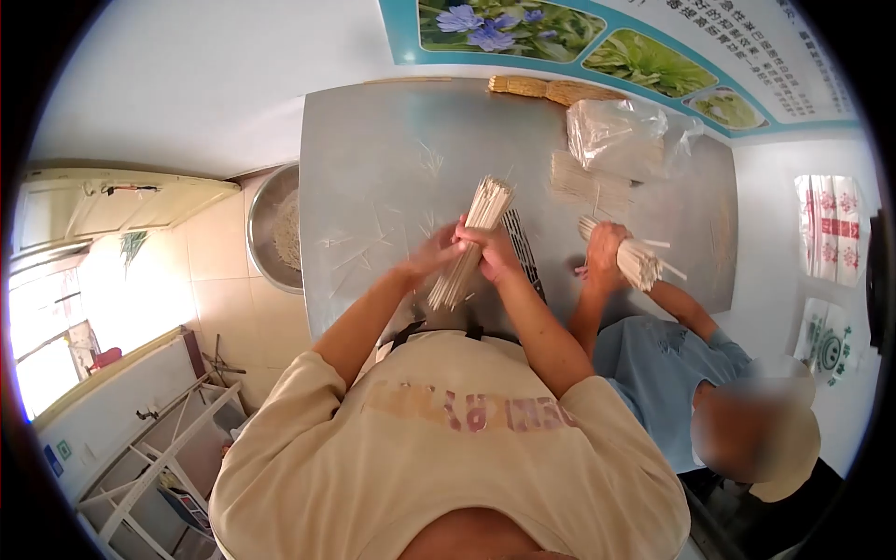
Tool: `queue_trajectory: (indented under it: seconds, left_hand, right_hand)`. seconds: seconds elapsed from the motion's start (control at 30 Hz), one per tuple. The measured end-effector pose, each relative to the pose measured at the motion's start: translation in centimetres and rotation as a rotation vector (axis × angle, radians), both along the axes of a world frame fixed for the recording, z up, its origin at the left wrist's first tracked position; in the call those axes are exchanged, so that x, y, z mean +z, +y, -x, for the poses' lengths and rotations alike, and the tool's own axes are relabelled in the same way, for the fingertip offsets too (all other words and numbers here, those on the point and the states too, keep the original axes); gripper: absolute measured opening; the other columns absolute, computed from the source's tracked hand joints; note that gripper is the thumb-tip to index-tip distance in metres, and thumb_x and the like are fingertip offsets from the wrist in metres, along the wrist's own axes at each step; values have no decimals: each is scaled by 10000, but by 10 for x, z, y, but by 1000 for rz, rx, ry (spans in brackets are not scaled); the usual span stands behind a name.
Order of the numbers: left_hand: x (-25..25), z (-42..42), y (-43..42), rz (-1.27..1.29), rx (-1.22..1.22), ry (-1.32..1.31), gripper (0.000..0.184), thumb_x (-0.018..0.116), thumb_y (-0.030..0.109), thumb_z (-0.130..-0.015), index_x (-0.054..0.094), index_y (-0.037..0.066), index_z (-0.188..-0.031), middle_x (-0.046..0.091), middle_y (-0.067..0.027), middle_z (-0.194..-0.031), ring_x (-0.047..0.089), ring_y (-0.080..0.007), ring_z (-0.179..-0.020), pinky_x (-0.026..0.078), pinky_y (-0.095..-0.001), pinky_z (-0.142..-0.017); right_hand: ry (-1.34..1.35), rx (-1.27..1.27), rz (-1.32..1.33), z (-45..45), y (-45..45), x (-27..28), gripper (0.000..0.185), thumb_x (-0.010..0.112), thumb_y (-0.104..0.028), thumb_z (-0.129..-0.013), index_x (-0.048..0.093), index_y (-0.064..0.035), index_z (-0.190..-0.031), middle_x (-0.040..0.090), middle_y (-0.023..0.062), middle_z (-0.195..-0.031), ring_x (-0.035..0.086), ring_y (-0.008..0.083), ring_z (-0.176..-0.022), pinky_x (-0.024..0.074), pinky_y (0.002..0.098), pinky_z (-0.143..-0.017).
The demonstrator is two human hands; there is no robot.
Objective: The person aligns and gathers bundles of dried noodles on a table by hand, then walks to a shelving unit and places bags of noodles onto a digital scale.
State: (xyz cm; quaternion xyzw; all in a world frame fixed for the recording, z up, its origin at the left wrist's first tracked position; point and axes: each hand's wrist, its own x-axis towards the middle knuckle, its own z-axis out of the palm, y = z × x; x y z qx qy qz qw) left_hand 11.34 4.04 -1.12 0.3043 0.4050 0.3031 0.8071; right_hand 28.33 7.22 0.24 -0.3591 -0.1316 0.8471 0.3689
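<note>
Room to pass beyond the bundle point(490, 205) — co-worker's hand point(607, 252) obstructs the right.

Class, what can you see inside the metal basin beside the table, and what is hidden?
Inside the basin lies a heap of pale, thin pieces. The table covers the basin's right side, so whatever lies there, or beneath the heap, cannot be seen.

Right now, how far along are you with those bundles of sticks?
Partway, I'd judge. Already gathered: the brownish bundle at the table's far edge. In hand: a pale bundle, gripped by the right hand, the left hand beside it; a co-worker's hand holds another bundle. Probably left: the loose sticks scattered on the table.
</note>
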Motion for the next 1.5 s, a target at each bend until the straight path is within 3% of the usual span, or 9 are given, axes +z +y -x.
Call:
queue_trajectory:
  seconds: [0.27, 0.63, 0.73, 0.8, 0.97, 1.1, 1.17, 1.4, 1.5]
  left_hand:
    - [59, -43, 59, -708, 250, 426, 897, 879, 213, -707, 384, 58, -1440, 577, -152, -1311, 537, -310, -1256, 437, -407, -1068]
    - [33, -73, 61, -733, 328, 568, 418, 754, 23, -697, 632, 87, -1092, 675, -97, -1108, 641, -350, -1022, 510, -425, -931]
    - [66, -66, 61, -1267, 106, 428, 431, 754, 65, -688, 620, 78, -1097, 672, -100, -1017, 642, -336, -967, 502, -431, -905]
    - [62, -74, 55, -1620, 22, 404, 320, 683, 70, -707, 606, 81, -1017, 641, -78, -944, 627, -314, -891, 501, -430, -841]
    - [51, -75, 43, -2145, -517, 431, 157, 631, 164, -769, 523, 99, -863, 567, -45, -843, 605, -251, -937, 459, -376, -949]
    - [49, -69, 37, -2124, -961, 541, 219, 637, 136, -772, 575, 84, -976, 617, -44, -949, 591, -269, -1045, 421, -373, -1011]
    - [43, -57, 36, -2072, -491, 546, 302, 626, 96, -797, 598, 90, -1097, 644, -73, -1103, 593, -290, -1114, 440, -399, -1011]
    - [89, 27, 95, -770, 70, 644, 730, 843, 182, -745, 513, 84, -1389, 602, -82, -1272, 550, -253, -1242, 452, -406, -1060]
    - [80, 15, 124, -824, -12, 377, 728, 861, 219, -765, 515, 63, -1387, 630, -45, -1231, 594, -196, -1166, 463, -369, -1037]
  right_hand:
    - [-967, -213, -1055, 28, 26, 19, 423, 678, -34, -814, 553, -4, -1217, 644, 132, -1125, 641, 283, -1017, 519, 396, -880]
    - [-1191, 21, -1012, -36, 3, -22, 530, 676, -64, -799, 511, -9, -1300, 575, 181, -1293, 530, 317, -1249, 426, 429, -1041]
    - [-1095, 185, -776, -102, -9, -65, 552, 648, -193, -906, 472, 5, -1389, 559, 172, -1364, 536, 303, -1266, 425, 429, -1063]
    - [-122, 78, 84, -128, 0, -82, 625, 560, -408, -1000, 428, 17, -1438, 538, 194, -1400, 538, 306, -1284, 421, 420, -1089]
    - [221, 337, 158, -79, 37, 14, 832, 413, -649, -971, 391, 33, -1449, 533, 241, -1384, 538, 355, -1282, 444, 469, -1079]
    - [69, 396, 73, -62, 59, 1, 621, 603, -404, -954, 469, 34, -1372, 640, 189, -1155, 644, 307, -1070, 537, 449, -925]
    - [-83, 345, 145, -50, 68, 6, 429, 693, -61, -845, 570, 20, -1247, 666, 91, -874, 673, 223, -789, 574, 369, -722]
    - [-305, 106, -325, -31, 84, 35, 337, 787, -52, -776, 656, 10, -1080, 690, 68, -912, 675, 185, -836, 559, 322, -753]
    - [-426, 211, -434, -16, 85, 37, 321, 775, -64, -803, 680, -26, -1107, 707, 48, -1016, 666, 147, -892, 536, 307, -821]
